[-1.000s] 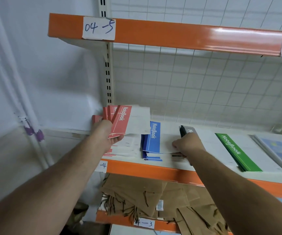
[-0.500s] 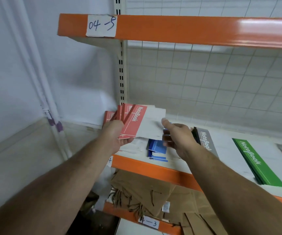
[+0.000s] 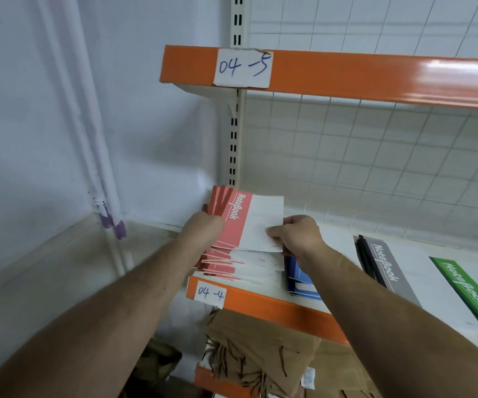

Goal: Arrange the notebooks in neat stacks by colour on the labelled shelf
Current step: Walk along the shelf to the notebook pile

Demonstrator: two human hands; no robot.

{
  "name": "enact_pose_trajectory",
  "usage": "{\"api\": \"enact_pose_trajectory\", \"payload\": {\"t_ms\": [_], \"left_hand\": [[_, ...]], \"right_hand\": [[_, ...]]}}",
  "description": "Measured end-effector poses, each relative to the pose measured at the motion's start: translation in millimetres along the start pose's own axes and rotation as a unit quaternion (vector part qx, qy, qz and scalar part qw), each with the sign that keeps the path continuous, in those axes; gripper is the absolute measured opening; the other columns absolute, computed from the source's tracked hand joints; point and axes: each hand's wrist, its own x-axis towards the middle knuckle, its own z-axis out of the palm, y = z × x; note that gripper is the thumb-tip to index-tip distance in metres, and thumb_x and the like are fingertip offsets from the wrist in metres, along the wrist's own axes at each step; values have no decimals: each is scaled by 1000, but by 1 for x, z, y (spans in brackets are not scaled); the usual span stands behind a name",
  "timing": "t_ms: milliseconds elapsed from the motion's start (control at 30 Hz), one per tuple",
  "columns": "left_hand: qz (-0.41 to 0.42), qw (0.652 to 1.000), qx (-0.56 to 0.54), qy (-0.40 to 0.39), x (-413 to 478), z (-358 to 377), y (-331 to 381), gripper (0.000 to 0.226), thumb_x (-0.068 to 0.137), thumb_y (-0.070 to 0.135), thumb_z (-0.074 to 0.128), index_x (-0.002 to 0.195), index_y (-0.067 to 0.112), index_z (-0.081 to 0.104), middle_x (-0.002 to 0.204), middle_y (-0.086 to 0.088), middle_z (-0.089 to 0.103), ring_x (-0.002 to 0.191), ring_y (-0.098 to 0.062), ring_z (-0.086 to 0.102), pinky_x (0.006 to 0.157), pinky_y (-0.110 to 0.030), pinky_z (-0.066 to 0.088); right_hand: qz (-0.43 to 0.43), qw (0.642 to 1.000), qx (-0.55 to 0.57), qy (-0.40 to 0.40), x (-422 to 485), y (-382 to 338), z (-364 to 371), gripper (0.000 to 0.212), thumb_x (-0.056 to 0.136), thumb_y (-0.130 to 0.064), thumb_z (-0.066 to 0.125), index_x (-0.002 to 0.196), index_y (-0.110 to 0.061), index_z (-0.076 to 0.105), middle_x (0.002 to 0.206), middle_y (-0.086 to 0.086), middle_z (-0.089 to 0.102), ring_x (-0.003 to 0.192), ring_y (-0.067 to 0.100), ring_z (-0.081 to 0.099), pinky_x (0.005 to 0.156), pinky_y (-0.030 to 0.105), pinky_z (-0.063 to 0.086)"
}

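Fingers [image 3: 273, 232] pinching red notebooks [image 3: 239, 214] at right edge, left hand [image 3: 203, 231] gripping left edge

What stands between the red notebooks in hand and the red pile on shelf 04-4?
Nothing visible. The held red notebooks hang directly above the red pile; left hand and right hand grip only their side edges. The blue stack lies off to the right.

Reaches forward with both bare forearms; grips fanned red notebooks [image 3: 236, 214] in the left hand [image 3: 203, 234], pinches their right edge with the right hand [image 3: 299, 238], thumb on top.
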Motion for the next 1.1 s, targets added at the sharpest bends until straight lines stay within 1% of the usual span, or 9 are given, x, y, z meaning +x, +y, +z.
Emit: {"api": "enact_pose_trajectory", "payload": {"t_ms": [133,200,367,533,600,667,767,833,1100], "left_hand": [[81,957,276,16,22,-11,-11,32,87,47,64,105,20,63,91,-1,71,73,-20,72,75,-38,61],[94,949,300,1,26,-11,-15,37,88,47,65,113,20,59,96,0,69,75,-19,72,73,-35,61],[119,936,331,-13,31,-11,-16,48,91,44,66,127,16,53,109,-3,64,87,-20,67,75,-31,57],[239,872,427,21,29,-5,-7,70,91,45,60,150,19,33,149,-6,38,135,-29,37,111,-48,35],[306,840,447,-15,28,4,0,69,95,48,47,155,22,25,162,-3,23,148,-28,19,120,-52,17],[332,816,467,-77,27,18,9,67,99,49,34,159,26,15,167,2,5,153,-22,0,122,-53,1],[357,770,506,-151,19,45,19,63,102,49,22,160,30,4,167,4,-5,153,-20,-9,122,-51,-5],[381,744,519,-180,11,67,27,62,102,49,19,160,30,3,167,5,-4,153,-19,-9,122,-53,-3],[468,674,504,-270,-68,181,56,63,102,47,17,160,27,2,167,7,-2,153,-15,-7,121,-53,-5]], "right_hand": [[29,986,-166,17,5,2,16,11,78,-3,68,72,0,59,55,13,62,43,23,56,48,26,47],[43,973,-227,17,5,2,23,11,77,-5,65,69,-3,58,51,11,63,38,24,58,44,23,46],[27,927,-373,37,3,-4,29,13,75,-19,65,81,-11,57,70,4,67,61,19,63,48,20,41],[-19,889,-450,79,-1,-5,32,25,82,-31,66,89,-14,50,92,1,59,76,19,57,50,23,35],[-51,894,-435,94,-4,2,29,31,85,-45,64,92,-19,48,98,1,55,87,21,55,58,25,39],[-76,878,-460,111,-9,12,17,36,87,-55,57,96,-21,54,111,3,56,111,26,52,83,34,47],[-39,834,-543,91,-29,20,-17,67,94,-65,39,150,-28,37,162,1,26,149,26,17,120,46,22],[-4,818,-568,84,-45,26,-46,73,96,-69,28,157,-30,22,166,-1,11,153,24,6,122,48,12],[115,808,-561,138,-131,66,-167,75,94,-74,22,158,-36,13,167,-2,9,153,25,6,122,51,11]]}}
